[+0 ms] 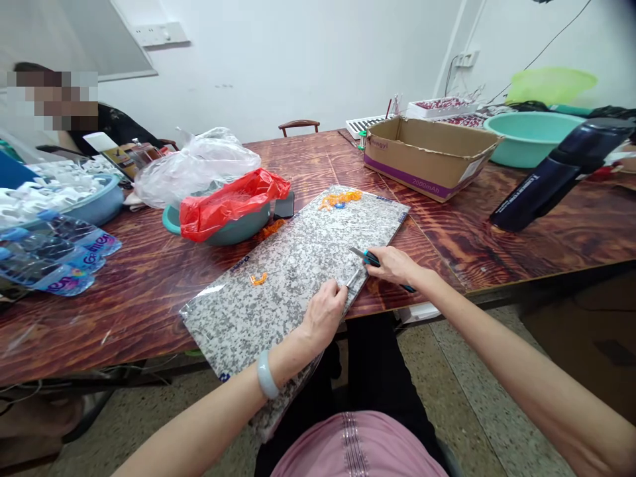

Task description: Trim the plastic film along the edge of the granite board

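Across the table (144, 318) edge: your speckled grey stone-pattern board (278, 298), far end on the wood, near end running down over your lap.

Your right hand (392, 265): closed around the teal-handled scissors (370, 259), blades pointing left, tips just above the board's right edge.

Your left hand (322, 315): curled narrow at that same edge, beside a thin silver sliver (354, 278); you can't tell whether it holds anything. A pale green bangle (267, 375) circles your wrist.

On the board: one small orange piece (258, 279) near you, and a cluster of orange strands (340, 199) at the far end.

Just beyond the board: a teal basin (233, 228) with a red plastic bag (228, 202) over its rim, a clear plastic bag (199, 165) behind it, and a phone (285, 204).

Farther right: a cardboard box (427, 159), a large teal basin (527, 139), and a navy flask (561, 175) lying on its side.

Your left: shrink-wrapped water bottles (54, 255), and a co-worker's dark sleeve (119, 126) at the table's far corner.
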Demonstrator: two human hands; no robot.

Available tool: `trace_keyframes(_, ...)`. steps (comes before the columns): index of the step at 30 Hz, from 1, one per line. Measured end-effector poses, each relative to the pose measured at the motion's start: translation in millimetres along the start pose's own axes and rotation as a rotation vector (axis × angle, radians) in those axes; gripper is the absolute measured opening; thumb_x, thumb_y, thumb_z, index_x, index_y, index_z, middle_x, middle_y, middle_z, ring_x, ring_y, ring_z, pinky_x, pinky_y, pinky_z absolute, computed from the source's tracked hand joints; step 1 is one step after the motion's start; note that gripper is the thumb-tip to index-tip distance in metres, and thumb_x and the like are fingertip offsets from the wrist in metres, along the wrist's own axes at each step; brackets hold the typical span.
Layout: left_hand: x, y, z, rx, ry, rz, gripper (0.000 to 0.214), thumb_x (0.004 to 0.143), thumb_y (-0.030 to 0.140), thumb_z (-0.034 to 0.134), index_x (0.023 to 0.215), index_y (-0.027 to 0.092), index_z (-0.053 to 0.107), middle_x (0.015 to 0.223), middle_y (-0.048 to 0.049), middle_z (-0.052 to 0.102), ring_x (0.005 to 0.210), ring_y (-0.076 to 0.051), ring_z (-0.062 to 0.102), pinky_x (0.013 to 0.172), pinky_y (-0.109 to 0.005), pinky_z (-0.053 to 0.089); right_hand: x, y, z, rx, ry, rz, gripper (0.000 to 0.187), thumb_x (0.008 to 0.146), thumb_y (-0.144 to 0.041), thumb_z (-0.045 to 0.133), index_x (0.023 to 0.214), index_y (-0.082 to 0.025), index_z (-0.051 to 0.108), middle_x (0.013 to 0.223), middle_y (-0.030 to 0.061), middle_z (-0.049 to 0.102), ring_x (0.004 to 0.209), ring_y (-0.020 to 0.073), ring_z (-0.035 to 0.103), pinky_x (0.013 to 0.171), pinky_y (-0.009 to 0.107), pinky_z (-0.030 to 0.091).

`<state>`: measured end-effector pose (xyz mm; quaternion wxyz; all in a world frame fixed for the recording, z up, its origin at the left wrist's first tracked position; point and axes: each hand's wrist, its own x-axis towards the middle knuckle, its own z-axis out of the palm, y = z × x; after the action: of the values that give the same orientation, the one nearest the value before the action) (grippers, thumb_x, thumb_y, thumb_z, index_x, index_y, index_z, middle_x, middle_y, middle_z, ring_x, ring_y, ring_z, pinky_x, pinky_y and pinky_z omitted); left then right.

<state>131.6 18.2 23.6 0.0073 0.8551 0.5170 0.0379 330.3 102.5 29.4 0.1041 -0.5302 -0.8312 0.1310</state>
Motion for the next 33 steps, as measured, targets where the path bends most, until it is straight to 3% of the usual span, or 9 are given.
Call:
trace_keyframes(6,-6,-1,-3.8,-0.177,-0.024,-0.045,0.025,0.088,0.019,0.036,0.108,0.017,0.050,0.090,-0.0058,0.050,0.082,-0.015,0.050,0.073,-0.026,0.044,5,12,-1,-0.027,0.034,0.067,0.014,0.078,-0.033,0.047,0.074,-0.019,0.049,0.065,0.0010,0.053,0.059,0.0132,0.045,0.052,0.022,0.024)
trace_keyframes(11,2,-6,0.8,-0.311,0.063,-0.081,0.024,0.090,0.022,0.033,0.093,0.017,0.056,0.082,-0.0042,0.051,0.078,-0.014,0.052,0.071,-0.025,0.043,1,8,3,0.027,0.142,0.151,0.016,0.079,-0.033,0.047,0.075,-0.018,0.052,0.061,0.0009,0.051,0.057,0.0135,0.045,0.052,0.023,0.026)
trace_keyframes(14,7,-7,2.0,-0.353,0.099,-0.088,0.022,0.089,0.022,0.036,0.086,0.016,0.057,0.080,-0.0039,0.052,0.077,-0.014,0.053,0.071,-0.025,0.042,-8,6,4,0.267,0.202,0.158,0.015,0.079,-0.031,0.048,0.078,-0.018,0.054,0.060,-0.0010,0.051,0.055,0.0119,0.047,0.053,0.021,0.032)
trace_keyframes(18,12,-6,2.7,-0.402,0.121,-0.104,0.019,0.087,0.020,0.040,0.084,0.015,0.058,0.079,-0.0040,0.054,0.077,-0.014,0.054,0.072,-0.025,0.042,-24,-1,8,0.667,0.095,0.205,0.023,0.079,-0.034,0.049,0.094,-0.017,0.055,0.059,-0.0035,0.051,0.045,0.0103,0.050,0.044,0.019,0.037)
trace_keyframes(21,12,-7,2.8,-0.417,0.122,-0.105,0.018,0.086,0.020,0.042,0.083,0.015,0.059,0.078,-0.0039,0.055,0.077,-0.014,0.055,0.071,-0.025,0.042,-32,-9,14,0.847,0.004,0.247,0.028,0.079,-0.035,0.050,0.101,-0.017,0.052,0.057,-0.0047,0.050,0.041,0.0106,0.050,0.038,0.019,0.038)
trace_keyframes(29,13,-9,2.5,-0.413,0.135,-0.107,0.016,0.085,0.020,0.044,0.082,0.016,0.059,0.077,-0.0034,0.055,0.075,-0.014,0.055,0.070,-0.024,0.042,-38,-18,25,0.961,-0.008,0.278,0.032,0.080,-0.033,0.050,0.109,-0.019,0.049,0.058,-0.0057,0.049,0.038,0.0104,0.051,0.035,0.020,0.041)
trace_keyframes(33,11,-6,3.9,-0.290,0.098,-0.079,0.021,0.088,0.024,0.040,0.082,0.016,0.058,0.079,-0.0034,0.053,0.073,-0.013,0.053,0.068,-0.023,0.043,-38,-18,31,0.966,0.015,0.248,0.034,0.081,-0.033,0.050,0.112,-0.020,0.049,0.058,-0.0057,0.050,0.039,0.0103,0.052,0.035,0.019,0.042)
